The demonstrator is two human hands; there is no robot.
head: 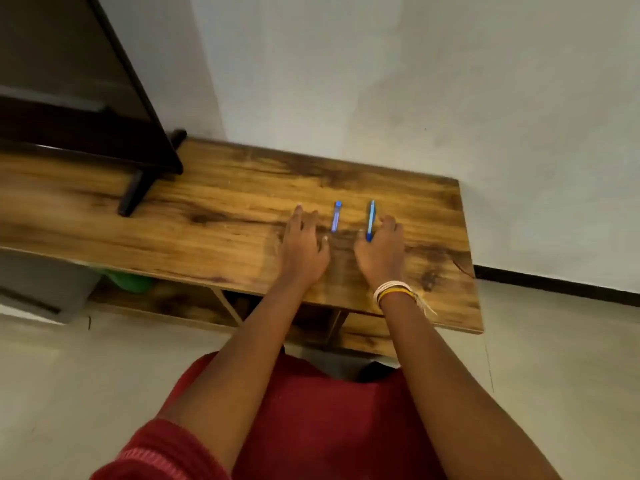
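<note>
Two blue pens lie side by side on a wooden table (214, 202), both pointing away from me. The lighter, translucent blue pen (336, 217) lies loose between my hands. My left hand (302, 249) rests flat on the tabletop just left of it, fingers straight and spread, holding nothing. My right hand (381, 252) has its fingers curled, and the near end of the darker blue pen (371, 218) sits between its thumb and forefinger. Several thread bands circle my right wrist.
A flat-screen TV (86, 98) stands on the table's left part, with a black foot (133, 192) reaching toward the middle. A white wall runs behind the table. A lower shelf holds something green (130, 281). The table's right edge (467, 254) lies close to my right hand.
</note>
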